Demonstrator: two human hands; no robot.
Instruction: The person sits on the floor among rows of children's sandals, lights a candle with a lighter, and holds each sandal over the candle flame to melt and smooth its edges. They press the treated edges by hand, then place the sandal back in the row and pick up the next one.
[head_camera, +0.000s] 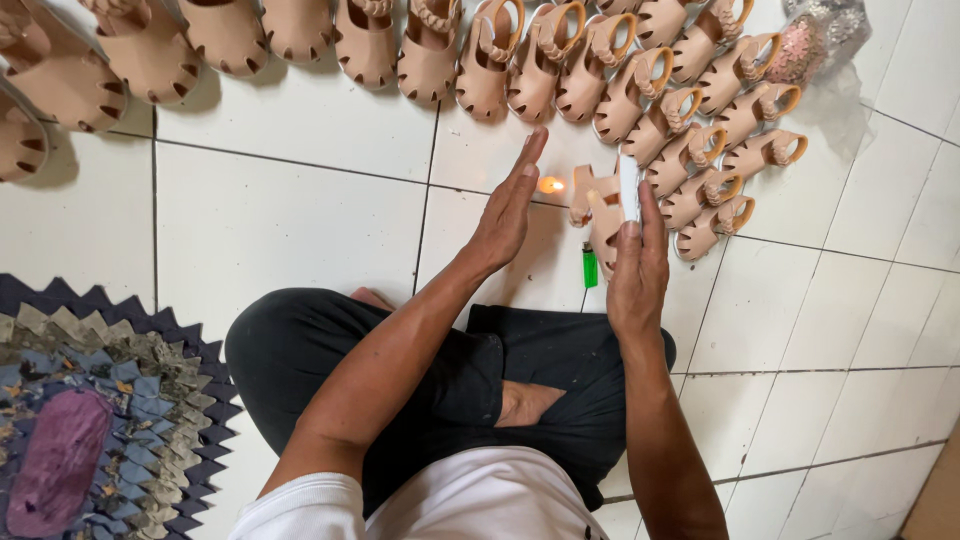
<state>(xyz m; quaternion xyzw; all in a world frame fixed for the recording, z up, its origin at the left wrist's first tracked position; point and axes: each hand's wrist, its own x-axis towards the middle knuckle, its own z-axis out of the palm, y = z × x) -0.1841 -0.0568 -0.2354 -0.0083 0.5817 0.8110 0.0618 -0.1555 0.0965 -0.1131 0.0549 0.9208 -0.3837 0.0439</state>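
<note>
both hands are up in front of the seated person, a small gap between them. left hand (508, 205) is held flat and open, fingers straight and pressed together, palm turned toward the small flame (551, 185) that burns just beside it, touching nothing. right hand (637, 265) is closed around a pale sandal (603, 215), with its thumb lying along a thin white strip (629, 187) that stands up above the fingers; whether that strip is part of the sandal i cannot tell. the flame sits between the two hands, just left of the sandal's upper edge, and what it burns on is hidden. just below the sandal, near the heel of the right hand, a green lighter (589, 266) lies on the white tiled floor (290, 215). beyond the fingertips a long row of matching tan sandals (560, 60) runs across the floor, curving down to the right of the right hand in an overlapping line, the nearest of them just beside the held sandal. farther beyond that line, a clear bag (815, 40) with something pink inside. under the forearms are the person's crossed legs in black trousers (470, 370), and well to the left of the left arm lies a patchwork mat (95, 420) of grey, blue and purple cloth.
</note>
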